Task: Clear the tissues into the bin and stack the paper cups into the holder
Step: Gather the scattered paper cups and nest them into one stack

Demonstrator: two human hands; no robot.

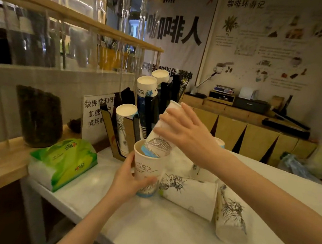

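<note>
Left hand (128, 180) has its grip closed round an upright white printed paper cup (146, 172), held just above the white marble-look desk (162, 237) near its back-left corner. Right hand (183, 132) grips a tilted stack of white paper cups (160, 130), bottom end already inside the held cup's mouth — nesting looks in progress, not seated yet.

Cup side, my read: partly done. The black-and-tan slotted cup holder (124, 123) at the desk's back edge already carries three stacks of cups (rims up), so that part is underway. Left to do: two white cups with statue prints lie on their sides mid-desk — one (188, 192) just right of the held cup, the other (230, 213) further toward the right edge, the two close together, contact not clear. Another cup shows behind the right wrist, mostly hidden.

Tissue side: no loose tissues visible on the desk and no bin in view, so can't say if that's finished. Only a green plastic tissue pack (64, 162) sits at the desk's left edge.
</note>
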